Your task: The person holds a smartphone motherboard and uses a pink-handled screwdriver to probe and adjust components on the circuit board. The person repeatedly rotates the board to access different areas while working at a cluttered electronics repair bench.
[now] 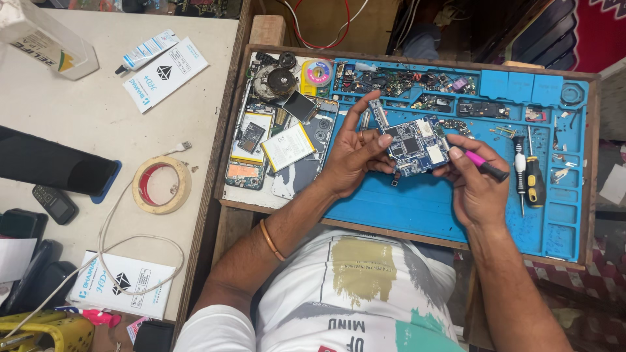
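Two hands at work over a blue mat (417,208) on the desk. Left hand (355,160): closed around a blue circuit board (414,146), thumb on its face, holding it clear of the mat and tilted toward the tool. Right hand (476,186): gripping a pink-handled tool (486,166) pen-fashion, tip at the board's right edge. Screwdrivers (528,176): parked just right of that hand. Opened phones (274,146): laid left of the mat. Tape roll (162,185): further left, well apart.

Both forearms angled inward, left hand (355,153) and right hand (475,182) in closed grip.
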